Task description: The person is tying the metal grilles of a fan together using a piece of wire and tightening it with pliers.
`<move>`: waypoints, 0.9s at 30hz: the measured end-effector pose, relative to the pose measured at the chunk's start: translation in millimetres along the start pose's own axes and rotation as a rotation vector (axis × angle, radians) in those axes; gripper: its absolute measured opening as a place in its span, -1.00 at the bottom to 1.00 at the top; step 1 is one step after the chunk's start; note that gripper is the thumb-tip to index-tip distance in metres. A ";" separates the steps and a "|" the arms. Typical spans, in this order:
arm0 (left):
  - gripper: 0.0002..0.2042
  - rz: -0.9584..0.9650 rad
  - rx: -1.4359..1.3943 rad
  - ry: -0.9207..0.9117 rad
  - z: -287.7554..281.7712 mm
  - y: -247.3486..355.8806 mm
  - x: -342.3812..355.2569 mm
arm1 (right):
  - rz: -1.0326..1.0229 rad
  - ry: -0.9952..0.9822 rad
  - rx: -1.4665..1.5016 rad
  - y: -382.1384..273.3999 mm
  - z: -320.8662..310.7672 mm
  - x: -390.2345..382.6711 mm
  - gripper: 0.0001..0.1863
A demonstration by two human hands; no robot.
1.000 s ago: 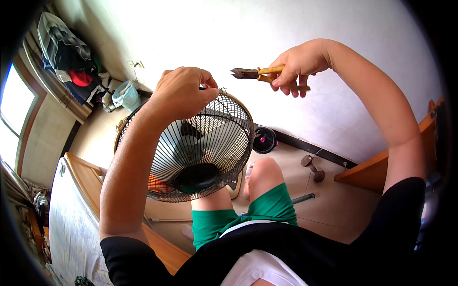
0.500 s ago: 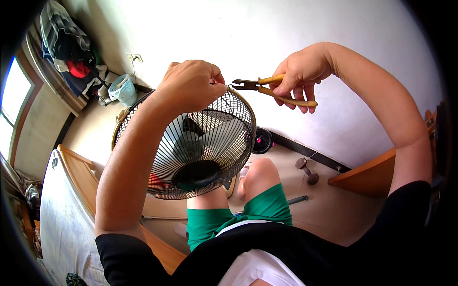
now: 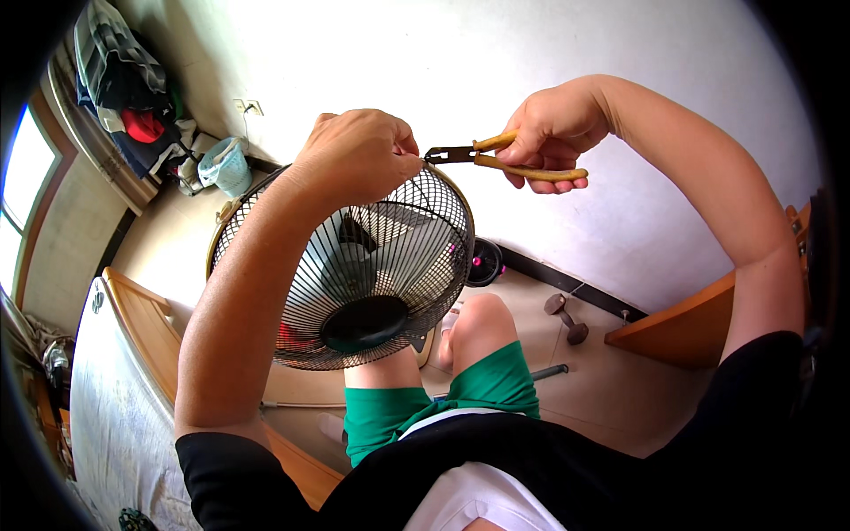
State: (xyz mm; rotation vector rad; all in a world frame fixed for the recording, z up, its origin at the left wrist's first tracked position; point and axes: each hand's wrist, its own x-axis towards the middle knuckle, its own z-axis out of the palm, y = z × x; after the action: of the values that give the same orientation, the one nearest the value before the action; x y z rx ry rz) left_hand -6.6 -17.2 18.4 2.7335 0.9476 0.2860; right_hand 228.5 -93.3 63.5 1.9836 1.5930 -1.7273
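Observation:
A pair of pliers [image 3: 531, 168] with yellow handles and dark jaws is gripped in my right hand [image 3: 556, 133], fingers wrapped round both handles. The jaw tips point left and meet at the fan's upper rim, close to my left fingertips. A standing fan [image 3: 381, 283] with a round black wire grille and a dark oval hub faces up toward me. My left hand [image 3: 363, 155] is closed in a pinch above the top of the grille. What lies between its finger and thumb is too small to make out, and my left forearm covers part of the fan's left side.
A dumbbell [image 3: 567, 319] lies on the tiled floor near the wall, by a wooden board [image 3: 677, 327]. A dark round object [image 3: 485, 263] sits beside the fan. At left are a bed [image 3: 124, 398], a light-blue basket [image 3: 227, 168] and hanging clothes [image 3: 133, 88].
The pliers' handles have come closer together and the jaws have closed. My right hand has tightened and shifted slightly left and up; my left hand stays almost in place.

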 end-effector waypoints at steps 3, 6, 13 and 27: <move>-0.72 -0.008 -0.001 0.004 -0.1 1.0 -0.5 | -0.022 -0.077 0.064 6.3 -6.4 2.9 -0.60; -0.73 -0.005 -0.004 0.002 1.4 -0.4 0.8 | -0.021 -0.070 0.067 8.7 -7.4 3.7 -0.64; -0.74 0.012 -0.011 0.012 0.6 0.3 0.5 | 0.033 0.331 -0.435 -10.2 26.3 -8.6 -0.72; -0.75 0.017 -0.041 0.012 -1.8 1.9 -1.2 | 0.213 0.288 -0.477 -22.4 18.4 -8.5 -0.73</move>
State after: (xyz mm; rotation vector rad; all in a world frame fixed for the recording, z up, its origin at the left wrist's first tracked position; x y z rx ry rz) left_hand -6.9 -19.1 20.5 2.7070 0.9112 0.3218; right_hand 201.4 -99.8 75.3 2.1107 1.6033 -0.9093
